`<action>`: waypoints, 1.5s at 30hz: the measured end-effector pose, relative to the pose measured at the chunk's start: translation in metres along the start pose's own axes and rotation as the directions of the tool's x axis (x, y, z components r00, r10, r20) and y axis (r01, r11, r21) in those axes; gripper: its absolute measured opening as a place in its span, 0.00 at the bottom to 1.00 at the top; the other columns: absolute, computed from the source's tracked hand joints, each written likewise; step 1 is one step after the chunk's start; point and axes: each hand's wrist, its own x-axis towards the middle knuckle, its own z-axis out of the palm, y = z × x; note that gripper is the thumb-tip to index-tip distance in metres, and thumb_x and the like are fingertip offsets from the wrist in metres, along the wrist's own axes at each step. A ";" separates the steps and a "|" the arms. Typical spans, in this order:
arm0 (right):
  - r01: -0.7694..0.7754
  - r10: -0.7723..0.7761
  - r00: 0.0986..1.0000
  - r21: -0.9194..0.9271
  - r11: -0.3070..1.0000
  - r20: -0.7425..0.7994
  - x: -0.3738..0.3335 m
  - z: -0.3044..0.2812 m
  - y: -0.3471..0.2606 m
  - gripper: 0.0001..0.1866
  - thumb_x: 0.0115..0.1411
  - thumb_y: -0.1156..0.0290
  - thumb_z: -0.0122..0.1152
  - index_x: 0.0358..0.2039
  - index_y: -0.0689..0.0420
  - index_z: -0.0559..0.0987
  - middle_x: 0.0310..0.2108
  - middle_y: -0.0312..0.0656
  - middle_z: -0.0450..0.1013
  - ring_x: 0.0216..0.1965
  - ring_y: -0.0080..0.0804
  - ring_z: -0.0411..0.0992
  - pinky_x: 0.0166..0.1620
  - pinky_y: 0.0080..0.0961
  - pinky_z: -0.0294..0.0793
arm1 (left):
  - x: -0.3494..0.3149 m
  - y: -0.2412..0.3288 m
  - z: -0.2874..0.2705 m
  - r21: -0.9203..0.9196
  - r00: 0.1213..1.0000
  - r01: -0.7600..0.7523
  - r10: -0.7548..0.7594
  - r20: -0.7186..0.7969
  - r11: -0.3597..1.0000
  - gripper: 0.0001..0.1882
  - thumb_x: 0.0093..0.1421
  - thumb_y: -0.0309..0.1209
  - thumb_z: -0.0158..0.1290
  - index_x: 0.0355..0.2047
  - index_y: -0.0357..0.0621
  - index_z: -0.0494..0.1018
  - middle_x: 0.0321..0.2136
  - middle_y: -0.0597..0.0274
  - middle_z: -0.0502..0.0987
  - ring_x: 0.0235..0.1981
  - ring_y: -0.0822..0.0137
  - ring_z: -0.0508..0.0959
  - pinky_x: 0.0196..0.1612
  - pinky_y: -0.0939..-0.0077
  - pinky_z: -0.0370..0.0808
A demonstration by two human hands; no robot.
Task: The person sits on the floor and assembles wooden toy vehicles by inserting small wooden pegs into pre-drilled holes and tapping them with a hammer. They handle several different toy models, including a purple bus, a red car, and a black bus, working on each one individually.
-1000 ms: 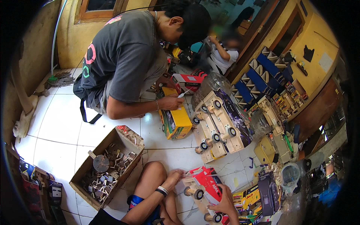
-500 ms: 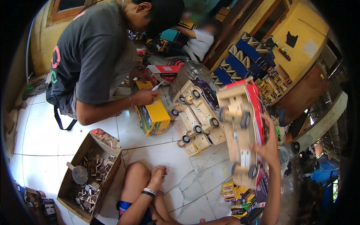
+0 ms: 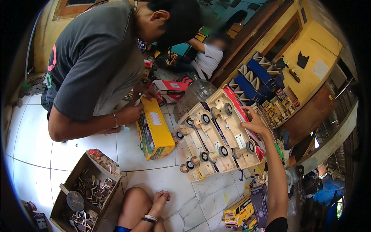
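Note:
My right hand (image 3: 256,123) grips the red side of a wooden toy truck (image 3: 240,129), its fingers curled over the upper edge. The truck lies on its side, its pale wooden underside and dark wheels facing me. Close against it lie two more toy trucks, a middle one (image 3: 213,136) and a left one (image 3: 193,145), also with their undersides showing. My left hand (image 3: 161,198) rests near my bent knee with its fingers curled in, and nothing shows in it.
Across from me a crouching person holds a yellow toy truck (image 3: 160,133). At left stands a cardboard box (image 3: 112,176) of small wood pieces. A yellow toy van (image 3: 241,212) sits near my right forearm. Behind are a red box (image 3: 172,87), a clear plastic bag (image 3: 197,94) and blue racks (image 3: 247,87).
My right hand has brought the red truck down and left, against the other two. The person opposite has leaned forward, and the white thing in their hand no longer shows. My view has shifted.

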 end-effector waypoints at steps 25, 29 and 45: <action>-0.285 -0.154 0.831 0.647 0.707 0.534 -0.265 0.063 0.020 0.69 0.40 0.46 0.84 0.77 0.58 0.54 0.74 0.45 0.55 0.75 0.40 0.54 0.74 0.39 0.52 | 0.013 -0.015 0.000 -0.091 0.989 -0.144 0.143 -0.022 0.985 0.09 0.70 0.29 0.50 0.36 0.40 0.80 0.30 0.66 0.80 0.32 0.74 0.76 0.37 0.78 0.72; -0.518 -0.138 0.702 0.633 0.575 0.699 -0.321 0.159 0.041 0.63 0.47 0.53 0.83 0.77 0.56 0.54 0.73 0.46 0.57 0.74 0.41 0.57 0.73 0.43 0.58 | 0.004 0.004 -0.001 -0.104 0.975 -0.204 0.194 -0.105 0.973 0.10 0.70 0.33 0.51 0.38 0.44 0.80 0.32 0.67 0.81 0.35 0.75 0.77 0.38 0.78 0.71; -0.703 -0.324 0.559 0.644 0.302 0.763 -0.332 0.311 0.105 0.64 0.50 0.52 0.79 0.78 0.60 0.51 0.75 0.50 0.55 0.73 0.40 0.56 0.73 0.38 0.57 | 0.005 0.032 -0.025 -0.143 0.990 -0.042 0.061 0.129 0.989 0.15 0.72 0.42 0.50 0.46 0.46 0.79 0.38 0.66 0.84 0.41 0.72 0.81 0.47 0.74 0.70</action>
